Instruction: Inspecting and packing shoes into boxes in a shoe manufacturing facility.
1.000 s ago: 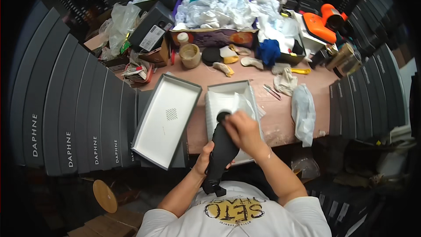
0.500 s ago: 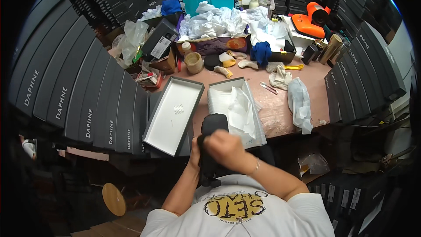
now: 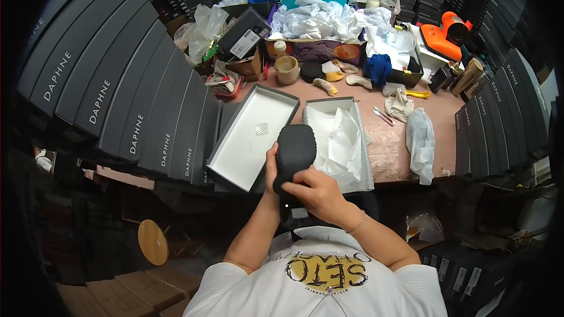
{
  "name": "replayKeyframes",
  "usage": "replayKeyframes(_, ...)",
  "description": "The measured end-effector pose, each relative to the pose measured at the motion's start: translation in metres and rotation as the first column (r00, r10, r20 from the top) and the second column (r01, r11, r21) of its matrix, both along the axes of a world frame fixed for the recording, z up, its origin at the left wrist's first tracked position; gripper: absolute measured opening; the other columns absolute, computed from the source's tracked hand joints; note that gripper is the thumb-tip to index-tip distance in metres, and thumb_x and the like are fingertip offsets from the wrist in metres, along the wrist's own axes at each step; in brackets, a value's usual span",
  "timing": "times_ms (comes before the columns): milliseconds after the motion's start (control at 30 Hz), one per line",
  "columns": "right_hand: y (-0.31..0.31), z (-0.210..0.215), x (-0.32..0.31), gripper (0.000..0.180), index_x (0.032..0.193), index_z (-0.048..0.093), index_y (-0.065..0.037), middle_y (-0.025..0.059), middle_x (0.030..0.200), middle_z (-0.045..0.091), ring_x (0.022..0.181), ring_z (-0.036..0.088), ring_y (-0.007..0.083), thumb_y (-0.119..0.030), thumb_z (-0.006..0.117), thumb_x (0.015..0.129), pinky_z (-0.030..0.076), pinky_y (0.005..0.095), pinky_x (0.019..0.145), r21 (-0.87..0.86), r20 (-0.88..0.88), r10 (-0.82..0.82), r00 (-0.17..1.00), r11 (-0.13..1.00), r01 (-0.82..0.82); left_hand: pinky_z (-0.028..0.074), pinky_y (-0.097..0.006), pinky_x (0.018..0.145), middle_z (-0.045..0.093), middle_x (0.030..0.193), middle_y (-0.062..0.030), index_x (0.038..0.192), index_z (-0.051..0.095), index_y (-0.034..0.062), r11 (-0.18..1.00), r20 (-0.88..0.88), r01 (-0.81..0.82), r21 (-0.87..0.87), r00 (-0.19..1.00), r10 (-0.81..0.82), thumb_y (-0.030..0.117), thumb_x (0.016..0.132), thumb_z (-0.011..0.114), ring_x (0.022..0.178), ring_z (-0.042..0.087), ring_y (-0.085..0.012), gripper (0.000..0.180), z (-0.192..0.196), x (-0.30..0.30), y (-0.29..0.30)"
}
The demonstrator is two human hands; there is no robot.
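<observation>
The pink table (image 3: 385, 152) has its near edge just in front of the person. Tall rows of dark boxes (image 3: 141, 82) make a wall on the left, and a smaller row of dark boxes (image 3: 499, 117) stands on the right. An open box lid (image 3: 252, 135) lies tilted near the left row, its white inside facing up. Beside it is the open shoe box (image 3: 330, 103), with white paper (image 3: 343, 141) in it. Only a thin gap shows between lid and box. More bare pink table shows to the right of the box, up to a pale wrapped bundle (image 3: 420, 147).

The black shoe (image 3: 296, 145) is held up between the two hands, bottom end toward the lid and box. I cannot tell if it touches the box. The left hand (image 3: 271, 170) wraps around the shoe's left side, with most fingers hidden. The right hand (image 3: 314, 189) is on the lower right side, fingers bent against the shoe. I cannot tell if they pinch anything.
</observation>
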State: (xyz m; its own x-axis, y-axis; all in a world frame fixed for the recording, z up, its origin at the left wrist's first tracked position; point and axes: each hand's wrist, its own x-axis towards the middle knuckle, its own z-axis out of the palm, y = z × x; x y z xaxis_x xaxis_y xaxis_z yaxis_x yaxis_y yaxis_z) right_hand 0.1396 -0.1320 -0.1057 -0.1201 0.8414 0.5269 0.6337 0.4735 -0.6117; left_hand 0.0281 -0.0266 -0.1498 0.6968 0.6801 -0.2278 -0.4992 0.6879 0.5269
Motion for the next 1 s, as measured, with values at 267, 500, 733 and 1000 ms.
replayKeyframes(267,-0.038,-0.036,0.034,0.035,0.108,0.068,-0.007,0.0097,0.093,0.058,0.077,0.061,0.0226,0.008,0.066,0.077,0.051,0.0311,0.068,-0.192,-0.201,-0.039,0.979,0.981,0.000,0.055,-0.033,0.052,0.063,0.091,-0.0196,0.115,0.056,-0.0002,0.986,0.163,0.043,-0.159,0.987,-0.016,0.068,0.087,0.039,0.067,0.064,-0.0260,0.075,0.032,-0.022,0.047)
replayKeyframes(500,-0.013,0.028,0.014,0.038,0.103,0.069,-0.007,0.0056,0.086,0.058,0.068,0.057,0.0188,0.004,0.068,0.066,0.044,0.0314,0.057,0.285,0.019,-0.016,1.000,0.959,0.010,0.051,-0.027,0.047,0.065,0.076,-0.0149,0.097,0.061,0.0052,0.933,-0.095,-0.357,-0.048,0.931,0.352,0.067,0.088,0.037,0.057,0.062,-0.0212,0.067,0.049,0.008,0.031)
replayKeyframes(733,-0.036,0.012,0.013,0.036,0.101,0.070,-0.008,0.0024,0.084,0.059,0.067,0.055,0.0182,-0.001,0.069,0.066,0.042,0.0306,0.059,0.279,0.016,-0.100,0.995,0.956,0.092,0.050,-0.026,0.048,0.065,0.076,-0.0164,0.097,0.060,0.0060,0.859,-0.178,-0.508,0.063,0.841,0.510,0.069,0.087,0.039,0.054,0.061,-0.0187,0.067,0.059,-0.007,0.034)
replayKeyframes(1000,-0.038,-0.042,0.060,0.033,0.106,0.067,-0.008,0.0098,0.085,0.062,0.074,0.061,0.0272,0.002,0.065,0.075,0.049,0.0373,0.063,0.042,-0.022,-0.350,0.936,0.936,0.351,0.052,-0.035,0.057,0.063,0.097,-0.0213,0.113,0.058,0.0007,0.934,0.393,-0.237,-0.266,0.858,0.330,0.072,0.086,0.040,0.075,0.063,-0.0303,0.078,0.056,-0.051,0.060)
